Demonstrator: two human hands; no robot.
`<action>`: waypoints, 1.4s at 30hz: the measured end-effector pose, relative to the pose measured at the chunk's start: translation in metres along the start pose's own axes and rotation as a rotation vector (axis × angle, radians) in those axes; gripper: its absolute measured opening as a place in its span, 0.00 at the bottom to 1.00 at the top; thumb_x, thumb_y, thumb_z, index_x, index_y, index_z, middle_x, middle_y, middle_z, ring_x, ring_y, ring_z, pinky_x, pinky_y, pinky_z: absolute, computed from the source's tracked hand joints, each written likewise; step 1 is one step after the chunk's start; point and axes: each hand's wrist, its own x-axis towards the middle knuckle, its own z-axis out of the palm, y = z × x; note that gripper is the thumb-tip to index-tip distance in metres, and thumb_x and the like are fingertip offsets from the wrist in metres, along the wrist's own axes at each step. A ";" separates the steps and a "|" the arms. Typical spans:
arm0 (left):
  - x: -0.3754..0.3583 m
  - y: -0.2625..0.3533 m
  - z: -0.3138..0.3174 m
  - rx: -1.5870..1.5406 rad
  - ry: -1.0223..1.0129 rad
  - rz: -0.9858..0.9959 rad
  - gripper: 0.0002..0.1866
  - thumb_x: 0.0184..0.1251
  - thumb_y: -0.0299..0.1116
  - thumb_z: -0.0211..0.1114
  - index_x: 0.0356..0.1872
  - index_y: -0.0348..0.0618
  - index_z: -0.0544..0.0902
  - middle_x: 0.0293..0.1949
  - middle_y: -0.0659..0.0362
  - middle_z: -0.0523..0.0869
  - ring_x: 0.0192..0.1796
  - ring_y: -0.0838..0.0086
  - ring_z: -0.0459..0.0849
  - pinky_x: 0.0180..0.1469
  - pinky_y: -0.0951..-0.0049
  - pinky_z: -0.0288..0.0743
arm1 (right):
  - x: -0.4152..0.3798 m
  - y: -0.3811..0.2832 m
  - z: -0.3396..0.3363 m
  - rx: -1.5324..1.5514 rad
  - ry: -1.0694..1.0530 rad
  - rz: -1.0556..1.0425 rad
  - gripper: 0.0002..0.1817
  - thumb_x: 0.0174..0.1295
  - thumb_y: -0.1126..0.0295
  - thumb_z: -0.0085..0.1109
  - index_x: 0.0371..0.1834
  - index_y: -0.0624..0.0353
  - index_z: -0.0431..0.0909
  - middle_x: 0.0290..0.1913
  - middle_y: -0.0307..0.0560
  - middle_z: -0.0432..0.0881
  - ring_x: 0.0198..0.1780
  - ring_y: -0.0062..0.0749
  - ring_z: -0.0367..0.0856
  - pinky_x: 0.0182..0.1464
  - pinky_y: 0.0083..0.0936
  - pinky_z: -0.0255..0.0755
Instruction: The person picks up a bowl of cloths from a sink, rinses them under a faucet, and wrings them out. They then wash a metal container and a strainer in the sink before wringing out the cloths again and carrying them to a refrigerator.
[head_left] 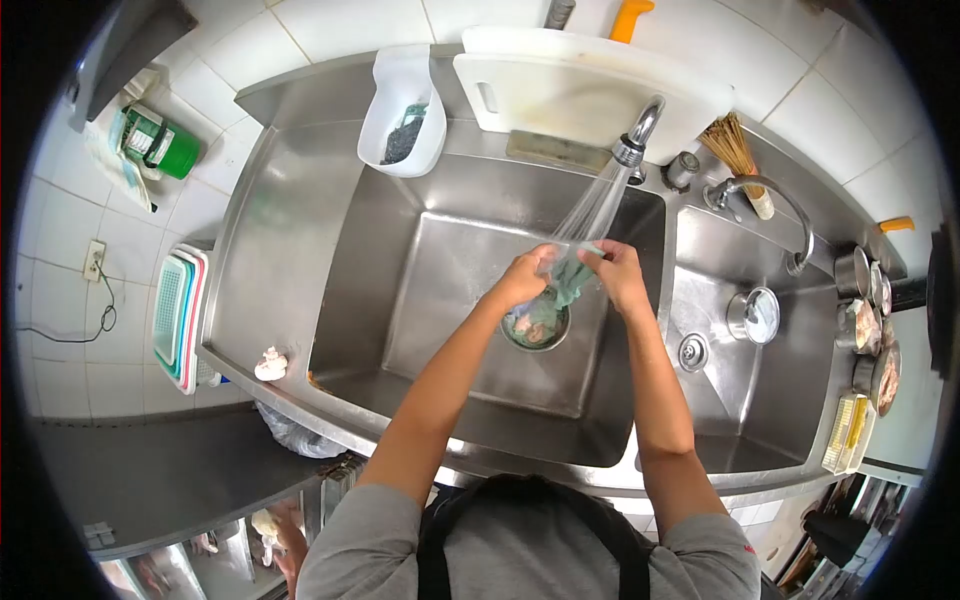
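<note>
Both hands hold a thin, crumpled pale green plastic bag [570, 278] under water running from the tap [632, 148]. My left hand [526, 276] is closed on the bag's left side, and my right hand [618, 272] pinches its upper right edge. Directly below, a round metal bowl [561, 335] sits on the floor of the large sink [450, 300]. Pinkish pieces [530, 326] lie in the bowl, partly hidden by the bag and my left hand.
A white container [432, 140] with dark scraps stands on the back left rim. White cutting boards [570, 85] lean behind the sink. In the smaller right sink [720, 420] is a metal pot [740, 318]. A whitish lump [270, 364] rests on the left counter.
</note>
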 end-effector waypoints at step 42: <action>0.005 0.041 0.002 -0.652 -0.431 -0.136 0.14 0.53 0.22 0.57 0.43 0.41 0.70 0.36 0.57 0.77 0.35 0.73 0.77 0.40 0.74 0.73 | -0.041 0.061 0.042 1.153 -0.896 0.468 0.25 0.47 0.61 0.63 0.44 0.64 0.67 0.31 0.50 0.73 0.23 0.16 0.68 0.22 0.13 0.62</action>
